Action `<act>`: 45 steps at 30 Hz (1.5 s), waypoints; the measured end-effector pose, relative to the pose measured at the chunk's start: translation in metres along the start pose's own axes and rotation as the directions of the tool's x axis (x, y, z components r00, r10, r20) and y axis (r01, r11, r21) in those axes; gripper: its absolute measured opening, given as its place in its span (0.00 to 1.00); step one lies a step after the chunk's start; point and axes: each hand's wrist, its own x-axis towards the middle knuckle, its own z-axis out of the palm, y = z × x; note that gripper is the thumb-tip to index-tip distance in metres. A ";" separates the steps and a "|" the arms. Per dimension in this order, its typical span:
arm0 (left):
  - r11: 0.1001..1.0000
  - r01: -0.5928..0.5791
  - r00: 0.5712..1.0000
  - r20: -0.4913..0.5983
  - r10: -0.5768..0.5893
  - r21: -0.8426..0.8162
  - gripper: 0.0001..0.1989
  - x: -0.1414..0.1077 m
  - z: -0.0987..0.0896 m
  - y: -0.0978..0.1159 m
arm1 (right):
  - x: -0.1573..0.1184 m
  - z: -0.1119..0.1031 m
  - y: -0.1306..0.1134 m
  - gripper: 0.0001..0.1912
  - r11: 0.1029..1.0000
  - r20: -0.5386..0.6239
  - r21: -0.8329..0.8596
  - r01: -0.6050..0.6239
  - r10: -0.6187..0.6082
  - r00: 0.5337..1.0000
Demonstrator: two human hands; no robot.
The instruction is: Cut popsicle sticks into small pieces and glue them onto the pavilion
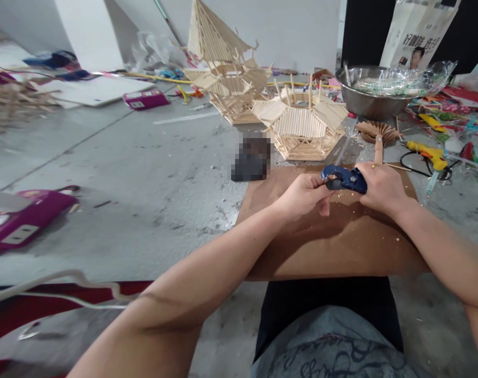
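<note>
My right hand (383, 189) is wrapped round a pair of blue-handled cutters (343, 178), with one finger stretched out away from the tool. The cutters' jaws point left and meet the fingertips of my left hand (304, 194). That hand is closed in a pinch at the jaws, and whatever small piece it holds is hidden by fingers and tool. Beneath both hands lies a brown board (333, 247) sprinkled with small pale chips. Just beyond it stands a hexagonal model with small roofs, built of thin wooden sticks (302, 123).
A taller stick-built pagoda (233, 79) stands behind. To the right are a metal bowl (375, 102) with plastic-wrapped sticks, a pleated brown fan shape (376, 131) and a yellow glue gun (428, 152) with its cord. Purple power strips (30, 220) lie left; a pixelated dark object (252, 157) sits near the board.
</note>
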 end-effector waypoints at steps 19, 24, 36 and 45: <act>0.999 0.033 0.999 0.027 -0.033 -0.017 0.13 -0.001 -0.002 -0.001 | 0.000 -0.001 -0.002 0.15 1.000 0.014 -0.008 0.030 -0.029 0.999; 1.000 0.029 0.999 0.031 -0.029 0.012 0.14 -0.001 -0.003 0.002 | 0.001 -0.002 -0.002 0.15 1.000 0.034 -0.002 0.023 -0.023 0.999; 1.000 0.003 1.000 0.029 -0.003 0.004 0.12 -0.002 -0.003 0.001 | -0.003 0.001 -0.005 0.13 0.998 0.066 -0.006 -0.063 0.063 0.996; 0.999 0.042 0.999 0.007 -0.042 -0.003 0.12 -0.002 -0.002 0.006 | -0.002 -0.008 -0.013 0.16 0.985 0.192 -0.038 -0.168 0.172 0.966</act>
